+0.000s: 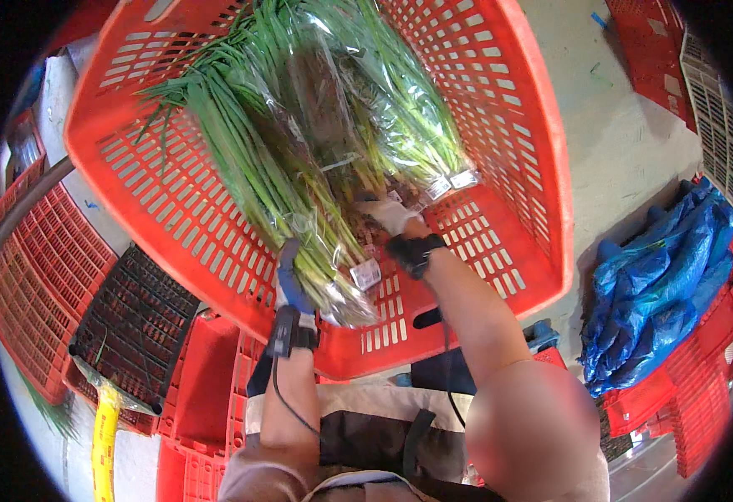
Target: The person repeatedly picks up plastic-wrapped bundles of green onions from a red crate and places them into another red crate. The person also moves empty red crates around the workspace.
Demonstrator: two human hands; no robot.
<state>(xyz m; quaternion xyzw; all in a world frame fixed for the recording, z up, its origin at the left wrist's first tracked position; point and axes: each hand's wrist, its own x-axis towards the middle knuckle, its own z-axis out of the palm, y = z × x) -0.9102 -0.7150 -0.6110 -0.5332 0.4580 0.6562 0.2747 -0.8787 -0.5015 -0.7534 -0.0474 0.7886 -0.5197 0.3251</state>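
Note:
A large red plastic crate (335,361) stands before me with bagged bundles of long green stalks, which look like green onions, lying in it. My left hand (294,282), in a blue and white glove, is against the left side of the nearest bagged bundle (259,182); its fingers are partly hidden. My right hand (391,213), in a pale glove, reaches in among the root ends in the middle, and its fingertips are hidden. More clear-bagged bundles (416,119) with white labels lie to its right. Both wrists wear black straps with devices.
A heap of blue plastic sheeting or bags (661,288) lies on red crates at the right. At the left are red crates (52,270), a black crate (134,320), a yellow strip (104,445) and a dark bar (27,201). Another grated crate (714,113) is at the upper right.

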